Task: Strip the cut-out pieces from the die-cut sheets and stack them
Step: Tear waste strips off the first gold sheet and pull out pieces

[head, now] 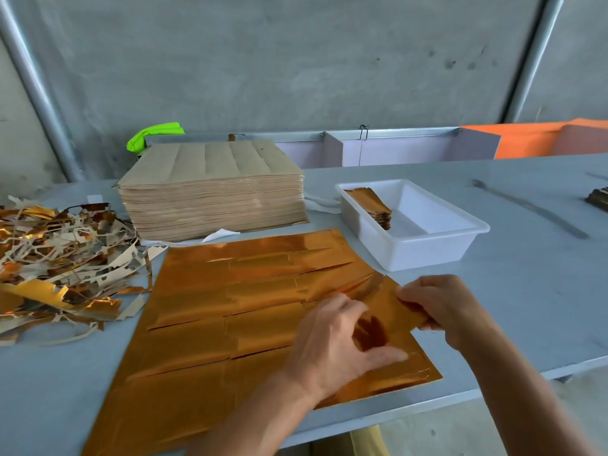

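Note:
A shiny orange-gold die-cut sheet lies flat on the grey table in front of me, its cut lines showing as rows of strips. My left hand presses down on the sheet's right part, fingers spread and thumb out. My right hand pinches the sheet's right edge, where a cut-out piece is lifted and bent up from the sheet. A white plastic tray beyond holds a small stack of gold cut-out pieces in its left end.
A tall pile of brown sheets lying back side up stands behind the gold sheet. A heap of gold and grey waste strips covers the table's left. The table's front edge runs close under my right forearm. A grey wall stands behind.

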Action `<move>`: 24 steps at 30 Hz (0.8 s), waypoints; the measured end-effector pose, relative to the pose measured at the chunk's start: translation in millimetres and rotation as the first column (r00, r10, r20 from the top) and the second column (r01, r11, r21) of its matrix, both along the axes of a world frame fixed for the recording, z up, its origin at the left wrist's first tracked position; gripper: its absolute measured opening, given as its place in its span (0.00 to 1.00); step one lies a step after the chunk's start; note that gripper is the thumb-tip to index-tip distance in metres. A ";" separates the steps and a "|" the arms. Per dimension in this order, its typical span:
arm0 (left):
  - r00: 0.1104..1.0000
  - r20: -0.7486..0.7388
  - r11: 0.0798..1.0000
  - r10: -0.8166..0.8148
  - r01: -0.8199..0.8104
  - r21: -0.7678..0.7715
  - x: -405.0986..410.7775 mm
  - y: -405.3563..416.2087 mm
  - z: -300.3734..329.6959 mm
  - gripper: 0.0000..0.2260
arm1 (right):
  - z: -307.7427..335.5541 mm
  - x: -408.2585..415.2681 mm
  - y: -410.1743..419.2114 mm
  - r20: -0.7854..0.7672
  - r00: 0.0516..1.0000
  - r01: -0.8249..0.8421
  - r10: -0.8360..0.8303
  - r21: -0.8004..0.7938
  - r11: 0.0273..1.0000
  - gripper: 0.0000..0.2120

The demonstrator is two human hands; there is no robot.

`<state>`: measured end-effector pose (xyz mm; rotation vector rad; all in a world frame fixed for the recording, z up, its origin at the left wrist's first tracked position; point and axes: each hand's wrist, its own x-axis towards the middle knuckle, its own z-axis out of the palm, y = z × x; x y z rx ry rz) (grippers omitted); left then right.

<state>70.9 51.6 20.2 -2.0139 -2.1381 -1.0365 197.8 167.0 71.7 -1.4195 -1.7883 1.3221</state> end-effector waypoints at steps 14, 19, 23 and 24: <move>0.524 0.825 0.975 0.212 -0.170 -0.142 -1.4 7.5 19.0 0.12 | -12.3 -29.0 -31.3 -0.355 0.931 -0.145 0.089 -0.135 0.980 0.08; 0.410 0.890 0.977 0.199 -0.155 -0.147 -13.5 5.0 21.3 0.05 | -21.2 -35.4 -39.8 -0.334 0.927 -0.175 0.168 0.008 0.985 0.03; 0.318 0.926 0.969 0.204 -0.201 -0.144 -20.7 3.5 33.9 0.10 | -22.7 -43.3 -43.7 -0.277 0.940 -0.170 0.198 0.122 0.978 0.03; 0.324 0.922 0.966 0.212 -0.213 -0.147 -23.3 4.4 35.6 0.10 | -22.9 -45.1 -44.3 -0.271 0.940 -0.173 0.206 0.140 0.975 0.04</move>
